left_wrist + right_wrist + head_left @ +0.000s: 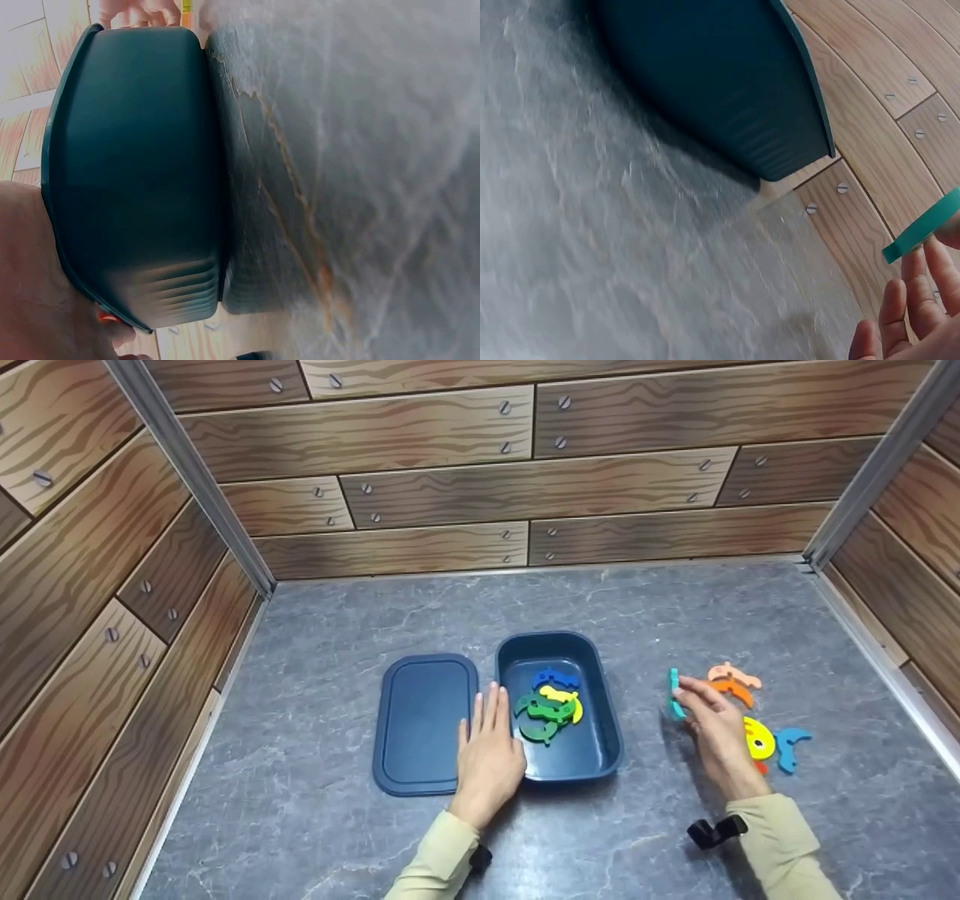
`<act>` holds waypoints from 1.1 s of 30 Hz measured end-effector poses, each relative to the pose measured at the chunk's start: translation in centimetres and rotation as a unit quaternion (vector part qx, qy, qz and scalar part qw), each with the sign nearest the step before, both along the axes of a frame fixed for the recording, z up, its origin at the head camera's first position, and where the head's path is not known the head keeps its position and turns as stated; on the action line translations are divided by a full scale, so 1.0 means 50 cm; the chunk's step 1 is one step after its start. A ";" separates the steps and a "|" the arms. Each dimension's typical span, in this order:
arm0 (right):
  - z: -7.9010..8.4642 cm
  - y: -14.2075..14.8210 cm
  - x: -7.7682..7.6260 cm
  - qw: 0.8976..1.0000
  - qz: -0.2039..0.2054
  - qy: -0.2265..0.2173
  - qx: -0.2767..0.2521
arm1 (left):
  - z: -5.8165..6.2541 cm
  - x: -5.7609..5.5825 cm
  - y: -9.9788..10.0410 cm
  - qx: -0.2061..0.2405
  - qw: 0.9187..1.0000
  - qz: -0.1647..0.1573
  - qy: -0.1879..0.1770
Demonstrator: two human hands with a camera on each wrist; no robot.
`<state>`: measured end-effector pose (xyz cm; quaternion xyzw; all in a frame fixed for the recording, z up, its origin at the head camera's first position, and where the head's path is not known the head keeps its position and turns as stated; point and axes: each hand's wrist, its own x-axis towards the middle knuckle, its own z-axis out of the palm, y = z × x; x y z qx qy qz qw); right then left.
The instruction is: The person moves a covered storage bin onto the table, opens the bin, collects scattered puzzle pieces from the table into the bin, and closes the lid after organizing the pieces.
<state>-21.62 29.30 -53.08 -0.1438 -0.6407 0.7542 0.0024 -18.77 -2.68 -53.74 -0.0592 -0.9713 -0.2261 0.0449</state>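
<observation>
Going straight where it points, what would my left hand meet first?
Perhaps the box alongside your left hand; depth is unclear. Otherwise, the way looks free to the back wall.

Left hand extends straight fingers; right hand pinches.

Twelve o'clock, and there's the back wall, brown wood-grain planks dotted with slotted screw heads, matched by the left wall at nine and the right wall at three! Grey metal strips mark the corners at ten and two, pale edging lines the side walls' feet, and below spreads the marble-veined grey tabletop, a soft sheen glowing towards six.
</observation>
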 end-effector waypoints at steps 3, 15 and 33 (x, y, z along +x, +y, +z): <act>0.007 -0.005 -0.002 0.999 -0.001 0.011 -0.048 | 0.001 -0.002 -0.001 -0.001 1.000 -0.001 -0.001; 0.035 -0.039 -0.007 0.995 0.009 0.092 -0.048 | 0.001 0.000 0.000 0.002 1.000 0.001 -0.002; 0.081 -0.108 -0.027 0.971 0.036 0.179 0.153 | 0.001 0.000 0.000 -0.005 1.000 0.002 0.002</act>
